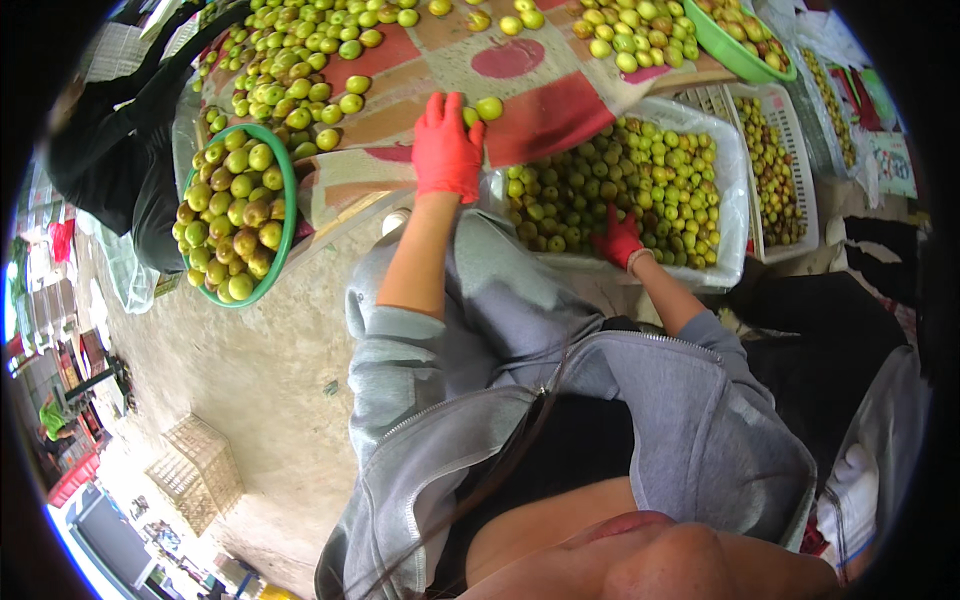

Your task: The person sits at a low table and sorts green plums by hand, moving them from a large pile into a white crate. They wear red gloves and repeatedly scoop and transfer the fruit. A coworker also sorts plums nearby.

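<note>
My left hand [447, 150], in a red glove, lies palm down on a patterned cloth [551, 124] over the table. Its fingers are stretched out, with the thumb apart. Beside the thumb and index finger are a green jujube [490, 109] and another, partly covered one [470, 116]. My right hand [621, 240], also red-gloved, reaches into a plastic-lined white crate [731, 217] of green and brownish jujubes [679, 187]. Its fingers are spread among the fruit; whether the palm holds any is hidden.
Loose jujubes [300, 82] cover the table's far left, with another pile [637, 34] at far right. A green basket [289, 214] of fruit stands at the table's left edge, near a person in black [112, 165]. Right are a green basin [731, 52] and another white crate [802, 217].
</note>
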### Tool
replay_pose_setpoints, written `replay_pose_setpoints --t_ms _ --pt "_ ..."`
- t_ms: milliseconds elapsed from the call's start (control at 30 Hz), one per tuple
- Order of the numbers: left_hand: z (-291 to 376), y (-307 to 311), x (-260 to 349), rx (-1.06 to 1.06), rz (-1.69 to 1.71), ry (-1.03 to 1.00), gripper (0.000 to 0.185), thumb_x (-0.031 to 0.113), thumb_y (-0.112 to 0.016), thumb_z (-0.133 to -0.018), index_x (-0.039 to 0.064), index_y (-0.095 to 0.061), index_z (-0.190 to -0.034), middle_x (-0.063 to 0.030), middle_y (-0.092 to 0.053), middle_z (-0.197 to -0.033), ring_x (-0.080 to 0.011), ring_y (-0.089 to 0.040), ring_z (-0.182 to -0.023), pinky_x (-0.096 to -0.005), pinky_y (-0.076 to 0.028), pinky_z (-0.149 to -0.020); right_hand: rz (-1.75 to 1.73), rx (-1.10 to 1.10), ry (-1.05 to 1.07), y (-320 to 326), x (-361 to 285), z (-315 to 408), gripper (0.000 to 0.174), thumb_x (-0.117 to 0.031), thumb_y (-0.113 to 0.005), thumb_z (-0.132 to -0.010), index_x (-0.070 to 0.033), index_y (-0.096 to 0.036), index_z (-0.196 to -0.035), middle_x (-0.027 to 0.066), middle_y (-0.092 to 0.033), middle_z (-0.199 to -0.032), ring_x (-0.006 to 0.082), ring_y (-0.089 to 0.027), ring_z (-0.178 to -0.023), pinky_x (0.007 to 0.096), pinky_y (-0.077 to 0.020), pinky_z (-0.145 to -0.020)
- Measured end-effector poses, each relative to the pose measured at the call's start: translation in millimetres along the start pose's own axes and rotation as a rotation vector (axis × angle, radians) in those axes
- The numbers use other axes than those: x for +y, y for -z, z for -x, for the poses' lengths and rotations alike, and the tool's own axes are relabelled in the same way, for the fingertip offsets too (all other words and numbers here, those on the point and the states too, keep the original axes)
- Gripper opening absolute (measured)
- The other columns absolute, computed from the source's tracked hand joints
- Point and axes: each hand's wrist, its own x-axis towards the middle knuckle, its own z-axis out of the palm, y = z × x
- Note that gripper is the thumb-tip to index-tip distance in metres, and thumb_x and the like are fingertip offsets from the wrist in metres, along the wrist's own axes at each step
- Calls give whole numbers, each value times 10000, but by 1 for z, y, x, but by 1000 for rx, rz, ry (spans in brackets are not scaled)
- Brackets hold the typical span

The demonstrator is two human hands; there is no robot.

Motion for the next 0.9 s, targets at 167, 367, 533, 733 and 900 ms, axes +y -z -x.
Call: replay_pose_setpoints --t_ms 167,367,533,733,900 --pt "-10 -15 26 -129 138 114 560 235 -694 -757 99 -503 -1265 -150 -499 -1297 -412 -512 -1090 -475 -475 -919 -304 -138 138 41 -12 -10 783 -363 -636 -837 -80 -301 -1486 323 -408 -1381 424 -404 -1298 419 -357 -1069" --pt "0 -46 61 61 303 -287 334 139 -670 -743 94 -604 -1068 -141 -591 -1111 -375 -523 -1082 -432 -439 -956 -537 29 469 113 -59 -2 452 -172 -638 -882 -67 -548 -1312 171 -569 -1292 278 -552 -1175 345 -463 -943" --pt "-7 -16 62 -168 559 -260 324 165 -648 -829 82 -617 -1141 -148 -627 -1126 -364 -570 -1055 -444 -460 -925 -738 241 551 200 -94 -42 275 -81 -563 -943 -20 -628 -1203 69 -667 -1167 144 -597 -1073 287 -467 -922" --pt "-20 17 33 -25 477 -125 371 160 -647 -796 81 -604 -1156 -153 -621 -1137 -360 -550 -1094 -446 -457 -942 -261 711 580 259 -106 -209 532 -309 -656 -870 -98 -527 -1341 245 -418 -1416 390 -385 -1320 429 -327 -1093" --pt "-35 28 23 28 382 -84 426 145 -678 -757 71 -594 -1168 -155 -619 -1141 -359 -557 -1085 -447 -467 -929 127 967 234 270 -124 -286 645 -530 -594 -864 -120 -523 -1358 280 -431 -1376 436 -422 -1249 472 -335 -1054"
